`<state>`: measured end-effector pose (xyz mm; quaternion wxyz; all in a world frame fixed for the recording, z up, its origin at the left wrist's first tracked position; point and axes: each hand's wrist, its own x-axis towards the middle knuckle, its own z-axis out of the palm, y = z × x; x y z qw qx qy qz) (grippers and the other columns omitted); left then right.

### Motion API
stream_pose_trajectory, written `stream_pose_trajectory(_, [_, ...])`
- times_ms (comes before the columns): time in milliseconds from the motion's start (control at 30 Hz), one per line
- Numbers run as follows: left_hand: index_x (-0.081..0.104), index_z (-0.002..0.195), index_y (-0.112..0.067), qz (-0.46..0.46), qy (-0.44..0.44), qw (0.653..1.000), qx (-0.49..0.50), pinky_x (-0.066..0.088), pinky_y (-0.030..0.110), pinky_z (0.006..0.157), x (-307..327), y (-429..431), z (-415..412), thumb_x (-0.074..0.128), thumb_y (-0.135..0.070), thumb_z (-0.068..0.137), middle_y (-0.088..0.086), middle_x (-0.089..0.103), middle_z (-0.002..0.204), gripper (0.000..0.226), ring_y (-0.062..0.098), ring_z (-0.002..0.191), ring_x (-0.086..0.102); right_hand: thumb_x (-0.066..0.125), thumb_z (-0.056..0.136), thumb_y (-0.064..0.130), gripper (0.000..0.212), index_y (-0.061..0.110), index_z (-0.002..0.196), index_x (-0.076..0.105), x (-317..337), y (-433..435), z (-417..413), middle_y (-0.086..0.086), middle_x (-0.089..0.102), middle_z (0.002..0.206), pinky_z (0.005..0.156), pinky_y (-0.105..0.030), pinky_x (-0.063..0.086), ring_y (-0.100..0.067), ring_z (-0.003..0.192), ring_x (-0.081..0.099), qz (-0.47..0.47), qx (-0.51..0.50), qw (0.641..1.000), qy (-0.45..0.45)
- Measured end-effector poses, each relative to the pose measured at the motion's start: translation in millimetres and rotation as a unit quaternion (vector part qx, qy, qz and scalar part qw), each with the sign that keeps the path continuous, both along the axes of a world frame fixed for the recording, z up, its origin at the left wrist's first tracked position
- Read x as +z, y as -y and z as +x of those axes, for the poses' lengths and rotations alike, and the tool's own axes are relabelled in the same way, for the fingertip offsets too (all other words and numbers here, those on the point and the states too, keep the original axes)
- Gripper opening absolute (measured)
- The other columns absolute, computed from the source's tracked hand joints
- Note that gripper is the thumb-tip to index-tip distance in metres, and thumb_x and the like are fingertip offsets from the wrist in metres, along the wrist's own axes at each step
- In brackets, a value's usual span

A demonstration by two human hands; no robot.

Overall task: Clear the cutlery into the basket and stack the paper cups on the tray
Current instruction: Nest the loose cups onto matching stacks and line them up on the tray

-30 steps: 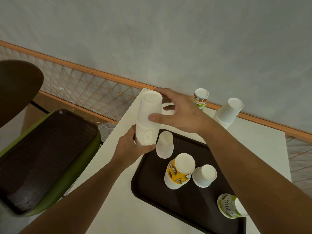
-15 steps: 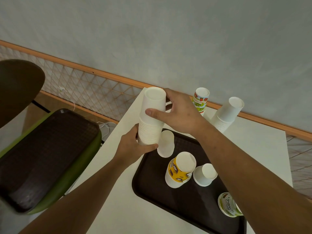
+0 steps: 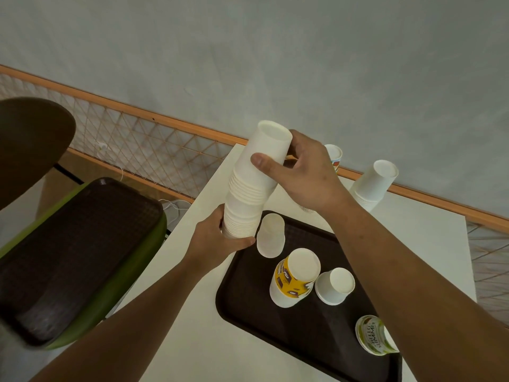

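Green chair (image 3: 143, 274), dark textured top: left of the bench (image 3: 192, 340).
Left grip (image 3: 217, 241): fingers curled round the foot of the cup stack (image 3: 253, 188).
Cup stack: white, mouth-down, leaning right, held in the air over the tray's far-left corner.
Right grip (image 3: 300, 172): thumb and fingers clasp the stack's top cup.
Tray (image 3: 303, 334): dark, on the bench.
On it: white cup (image 3: 271, 235), mouth-down, just beside the left grip; yellow cup (image 3: 294, 277), mouth-down; small cup (image 3: 334, 285), mouth-down, against the yellow one; green-lettered cup (image 3: 371, 339) at the near right.
Beyond the tray: printed cup (image 3: 334, 158), partly hidden by the right grip; second stack (image 3: 374, 186), leaning.
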<state>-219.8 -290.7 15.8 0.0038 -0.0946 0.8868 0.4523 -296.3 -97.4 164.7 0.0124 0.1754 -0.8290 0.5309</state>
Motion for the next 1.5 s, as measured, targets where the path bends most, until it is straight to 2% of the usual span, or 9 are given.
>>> stream_pose_trajectory(200, [0.05,0.134,-0.029,0.003,0.008,1.0,0.001,0.055,0.026,0.083,-1.3,0.4,2.5,0.094,-0.043,0.064,-0.012,0.065,0.119,0.083,0.014,0.107,0.064,0.076,0.085,0.046,0.04,0.021,0.115,0.066,1.7,-5.3,-1.7,0.012,0.072,0.104,0.082,-0.029,0.059,-0.004,0.095,0.068,-0.05,-0.031,0.998,0.011])
stream_pose_trajectory(333, [0.051,0.131,-0.029,-0.003,0.005,1.0,-0.001,0.058,0.027,0.083,-1.8,1.6,3.6,0.094,-0.043,0.064,-0.012,0.065,0.118,0.081,0.013,0.106,0.064,0.076,0.087,0.037,0.03,0.015,0.107,0.071,-3.6,-12.8,-3.8,0.001,0.076,0.102,0.091,-0.042,0.059,-0.015,0.099,0.071,-0.171,-0.06,0.981,0.071])
stream_pose_trajectory(400, [0.05,0.13,-0.032,0.008,0.005,1.0,-0.002,0.053,0.016,0.077,-1.1,1.5,5.1,0.094,-0.042,0.064,-0.017,0.064,0.115,0.08,0.011,0.105,0.064,0.074,0.09,0.032,0.026,0.011,0.104,0.071,-9.2,-16.8,-5.8,-0.005,0.076,0.104,0.094,-0.048,0.057,-0.021,0.104,0.071,-0.271,-0.066,0.953,0.117])
stream_pose_trajectory(533, [0.048,0.134,-0.035,0.021,0.005,1.0,-0.005,0.047,0.01,0.078,-1.0,2.1,8.2,0.094,-0.041,0.065,-0.019,0.062,0.119,0.083,0.008,0.108,0.062,0.067,0.096,0.025,0.026,0.003,0.109,0.066,-17.5,-26.9,-7.7,-0.009,0.071,0.105,0.09,-0.042,0.058,-0.02,0.104,0.069,-0.443,-0.109,0.867,0.201])
stream_pose_trajectory(700, [0.047,0.134,-0.038,0.029,-0.007,1.0,0.003,0.046,0.01,0.081,-1.7,3.2,11.5,0.094,-0.037,0.067,-0.02,0.06,0.122,0.082,0.007,0.11,0.06,0.069,0.094,0.028,0.029,0.009,0.115,0.062,-42.1,-41.1,-8.3,-0.01,0.07,0.116,0.096,-0.047,0.056,-0.026,0.118,0.066,-0.529,-0.158,0.794,0.256])
stream_pose_trajectory(867, [0.045,0.133,-0.04,0.035,-0.013,0.999,0.016,0.051,0.02,0.09,-2.8,2.8,13.3,0.094,-0.035,0.067,-0.021,0.058,0.122,0.082,0.006,0.111,0.058,0.071,0.093,0.032,0.028,0.017,0.116,0.066,-76.4,-50.1,-2.6,-0.002,0.073,0.115,0.093,-0.041,0.058,-0.017,0.112,0.068,-0.394,-0.187,0.866,0.244])
stream_pose_trajectory(1033, [0.048,0.137,-0.035,0.037,-0.008,0.999,0.022,0.057,0.033,0.096,-5.9,5.7,14.7,0.094,-0.036,0.066,-0.015,0.062,0.128,0.085,0.012,0.116,0.061,0.073,0.087,0.044,0.032,0.03,0.114,0.062,-90.5,-49.7,8.2,0.016,0.069,0.109,0.082,-0.021,0.053,-0.006,0.101,0.066,-0.103,-0.175,0.971,0.125])
stream_pose_trajectory(1233, [0.046,0.137,-0.036,0.039,-0.007,0.999,0.027,0.056,0.03,0.095,-4.7,3.8,15.2,0.094,-0.036,0.066,-0.016,0.061,0.128,0.085,0.012,0.116,0.06,0.073,0.086,0.047,0.052,0.026,0.13,0.054,-101.6,-35.6,12.9,0.015,0.058,0.118,0.072,-0.006,0.038,-0.005,0.103,0.055,0.041,-0.113,0.992,0.047])
stream_pose_trajectory(1500, [0.047,0.136,-0.038,0.036,-0.001,0.999,0.032,0.057,0.034,0.096,-8.0,3.4,18.3,0.094,-0.036,0.066,-0.018,0.061,0.127,0.084,0.011,0.114,0.06,0.076,0.082,0.052,0.061,0.029,0.133,0.052,-127.3,-27.7,12.9,0.012,0.061,0.13,0.08,-0.011,0.041,-0.002,0.106,0.053,0.11,-0.008,0.993,0.052])
